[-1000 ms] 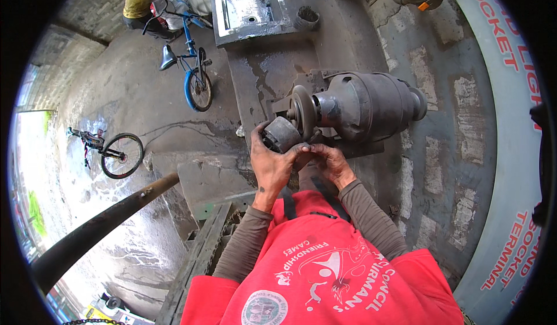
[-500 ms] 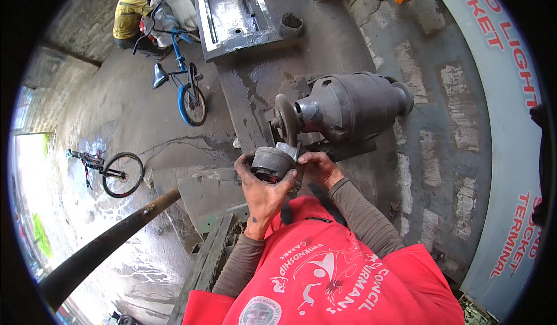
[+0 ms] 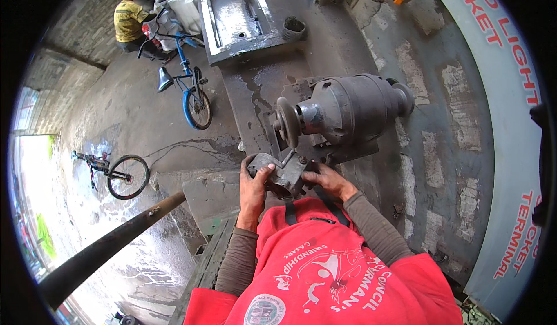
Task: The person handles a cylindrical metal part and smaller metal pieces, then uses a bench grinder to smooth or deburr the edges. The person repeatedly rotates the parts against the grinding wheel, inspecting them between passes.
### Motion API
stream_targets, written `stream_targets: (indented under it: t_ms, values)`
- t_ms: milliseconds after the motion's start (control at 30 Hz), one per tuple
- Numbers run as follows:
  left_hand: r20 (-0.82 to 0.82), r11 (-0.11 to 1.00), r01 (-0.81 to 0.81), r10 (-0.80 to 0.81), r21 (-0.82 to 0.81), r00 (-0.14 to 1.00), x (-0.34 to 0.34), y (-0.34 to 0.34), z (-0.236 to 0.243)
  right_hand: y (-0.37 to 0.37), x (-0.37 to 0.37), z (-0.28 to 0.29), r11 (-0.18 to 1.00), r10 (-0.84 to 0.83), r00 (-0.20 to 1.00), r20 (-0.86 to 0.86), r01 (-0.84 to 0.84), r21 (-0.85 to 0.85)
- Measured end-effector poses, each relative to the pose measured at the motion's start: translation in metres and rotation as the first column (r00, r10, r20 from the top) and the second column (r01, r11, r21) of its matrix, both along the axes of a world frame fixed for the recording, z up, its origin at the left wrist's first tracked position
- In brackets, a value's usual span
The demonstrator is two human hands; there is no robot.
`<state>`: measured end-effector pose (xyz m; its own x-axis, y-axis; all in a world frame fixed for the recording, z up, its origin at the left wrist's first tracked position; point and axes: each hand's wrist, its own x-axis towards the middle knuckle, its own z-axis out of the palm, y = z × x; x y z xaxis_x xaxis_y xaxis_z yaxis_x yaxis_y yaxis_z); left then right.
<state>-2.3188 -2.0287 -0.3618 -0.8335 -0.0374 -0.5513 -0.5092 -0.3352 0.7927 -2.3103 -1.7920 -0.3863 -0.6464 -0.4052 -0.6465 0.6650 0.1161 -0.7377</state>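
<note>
Both hands grasp a dark metal casting [image 3: 282,176] held just below the wheel [image 3: 286,122] of a bench grinder [image 3: 348,113]; left hand [image 3: 253,187] wraps its left end with fingers curled over the top; right hand [image 3: 326,180] grips its right side; the part looks heavy, rigid and rough-surfaced, probably greasy, so a two-handed hold at opposite ends seems soundest.

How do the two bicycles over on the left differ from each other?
The blue bicycle stands upright near a crouching person in a yellow shirt, its frame, saddle and one wheel plain to see; the other bicycle lies farther left in the glare, and only one wheel and some red parts show clearly. The blue one looks larger in the picture. Both are on the wet concrete ground, apart from the hands.
</note>
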Motion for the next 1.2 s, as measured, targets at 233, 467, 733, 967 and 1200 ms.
stream_targets:
  t_ms: [233,467,733,967,1200]
  values:
    - [0.099,0.966,-0.159,0.141,0.205,0.985,-0.009,0.003,-0.022,-0.018,0.008,-0.008,0.916,-0.265,0.963,-0.044,0.237,-0.324]
    - [0.085,0.974,-0.223,0.22,0.036,0.972,-0.015,0.02,-0.009,-0.015,-0.004,-0.02,0.727,-0.433,0.861,0.265,0.508,-0.462]
    - [-0.097,0.936,-0.228,0.209,-0.268,0.973,0.009,0.025,0.025,-0.027,0.012,-0.006,0.697,-0.395,0.872,0.288,0.489,-0.525]
    - [-0.142,0.873,-0.236,0.193,-0.427,0.971,0.009,0.032,0.03,-0.031,0.001,-0.013,0.651,-0.333,0.821,0.463,0.555,-0.517]
    - [0.009,0.939,-0.326,0.329,-0.11,0.944,0.031,0.027,0.019,-0.029,-0.005,0.001,0.842,-0.385,0.923,0.017,0.359,-0.403]
